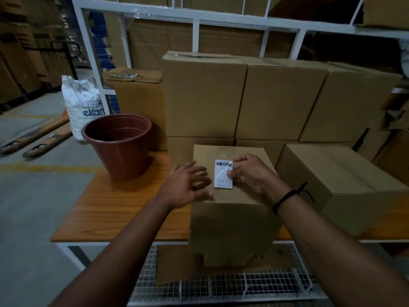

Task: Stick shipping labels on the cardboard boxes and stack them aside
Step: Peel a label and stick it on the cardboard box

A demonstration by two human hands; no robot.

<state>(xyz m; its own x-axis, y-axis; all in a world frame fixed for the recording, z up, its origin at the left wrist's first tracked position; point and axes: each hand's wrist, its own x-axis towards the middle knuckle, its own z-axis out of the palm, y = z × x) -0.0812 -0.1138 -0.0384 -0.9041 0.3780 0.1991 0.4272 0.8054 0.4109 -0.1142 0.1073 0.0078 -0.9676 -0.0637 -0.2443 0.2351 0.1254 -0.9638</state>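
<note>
While right hand (252,173) grip pins label (223,173) onto box (232,207), left hand (188,185) hovers beside, fingers spread.

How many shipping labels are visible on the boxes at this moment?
1. The white label lies on top of the front box, under the right hand. No label shows on the other boxes; some sides are hidden.
</note>
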